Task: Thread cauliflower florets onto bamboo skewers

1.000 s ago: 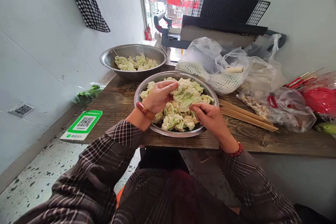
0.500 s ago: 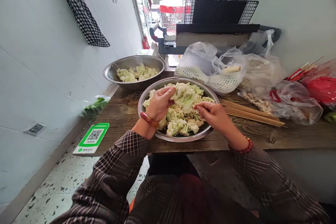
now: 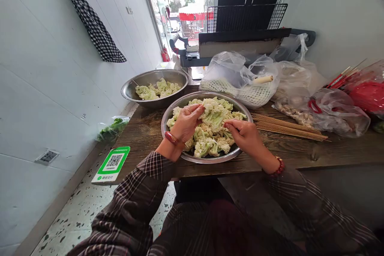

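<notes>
My left hand point(image 3: 187, 123) grips a pale green-white cauliflower piece point(image 3: 214, 113) between thumb and fingers, above the near basin. On the right side of that piece, my right hand point(image 3: 242, 132) is closed in a pinch on what looks like a thin bamboo skewer, mostly hidden by the fingers and the cauliflower. Below both hands, a wide steel basin point(image 3: 165, 128) holds many loose cauliflower florets point(image 3: 207, 147). A bundle of bamboo skewers point(image 3: 289, 128) lies on the table just right of the basin.
Behind to the left stands a second steel basin point(image 3: 127, 93) with cauliflower pieces. Plastic bags point(image 3: 237, 72) and a red bag point(image 3: 369, 94) crowd the back right. A QR-code card point(image 3: 111, 164) lies at the left edge of the wooden table point(image 3: 144, 128).
The view has shifted slightly, so the table and basins sit a little lower and mostly farther right. Both hands keep their hold at the cauliflower piece, with little movement.
</notes>
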Demonstrator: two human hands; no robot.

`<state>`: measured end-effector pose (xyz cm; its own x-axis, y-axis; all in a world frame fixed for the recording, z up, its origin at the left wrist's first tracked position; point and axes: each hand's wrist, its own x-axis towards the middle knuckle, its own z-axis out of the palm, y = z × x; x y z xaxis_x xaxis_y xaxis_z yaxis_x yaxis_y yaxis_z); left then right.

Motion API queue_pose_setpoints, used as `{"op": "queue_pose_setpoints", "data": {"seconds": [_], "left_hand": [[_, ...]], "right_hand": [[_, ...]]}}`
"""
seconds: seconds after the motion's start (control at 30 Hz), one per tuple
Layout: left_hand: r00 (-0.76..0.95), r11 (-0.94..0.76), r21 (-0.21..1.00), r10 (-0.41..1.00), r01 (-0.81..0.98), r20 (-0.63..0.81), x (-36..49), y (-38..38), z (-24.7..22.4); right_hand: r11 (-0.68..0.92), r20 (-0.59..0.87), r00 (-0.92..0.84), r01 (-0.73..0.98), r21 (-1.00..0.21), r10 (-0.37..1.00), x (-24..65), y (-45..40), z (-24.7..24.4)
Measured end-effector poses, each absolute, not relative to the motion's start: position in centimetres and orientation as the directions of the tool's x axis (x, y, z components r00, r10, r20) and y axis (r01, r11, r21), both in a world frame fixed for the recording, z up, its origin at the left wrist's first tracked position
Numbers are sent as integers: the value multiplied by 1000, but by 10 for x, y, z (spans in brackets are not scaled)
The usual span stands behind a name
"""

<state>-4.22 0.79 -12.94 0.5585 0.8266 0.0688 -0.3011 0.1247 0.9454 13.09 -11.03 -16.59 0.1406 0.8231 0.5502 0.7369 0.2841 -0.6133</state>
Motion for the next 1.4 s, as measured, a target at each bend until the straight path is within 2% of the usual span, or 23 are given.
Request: {"op": "queue_pose_setpoints", "data": {"seconds": [0.77,1.1,1.23,1.33,1.4], "left_hand": [[598,80,968,798,-237,80,-40,5,-128],[622,122,944,776,-306,101,-35,4,-124],[589,114,955,805,-274,72,-35,8,-124],[570,40,985,819,-165,63,-32,10,-127],[589,-57,997,805,-45,72,-30,10,-132]], "right_hand": [[273,561,134,767,-580,817,131,-111,-164],[252,529,234,679,-689,815,141,-109,-161],[280,517,386,523,-805,764,155,-112,-165],[316,407,535,258,-913,740,164,-112,-167],[345,325,586,82,-935,742,166,-111,-166]]}}
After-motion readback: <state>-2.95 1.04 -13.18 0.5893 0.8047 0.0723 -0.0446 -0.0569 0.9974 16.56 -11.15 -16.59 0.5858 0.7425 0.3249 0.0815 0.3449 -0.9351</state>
